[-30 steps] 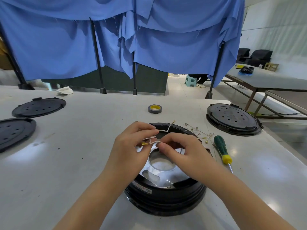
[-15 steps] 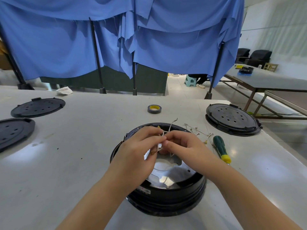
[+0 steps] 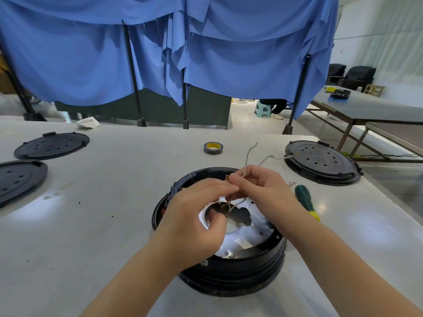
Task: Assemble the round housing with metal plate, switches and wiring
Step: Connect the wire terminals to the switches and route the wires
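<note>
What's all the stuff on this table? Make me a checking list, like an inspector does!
Surface: pale table, some dark specks.
Job's things: round black housing with the metal plate inside.
Clutter: green screwdriver, tape roll, three black lids, crumpled white rag.
Grippers: left hand and right hand both pinch thin wires over the housing.
Cables: loose wire ends stick up past the right hand.
Surroundings: blue curtain, another table.

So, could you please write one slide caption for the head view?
Both hands, left hand and right hand, pinch thin white wires above the round black housing.
</note>
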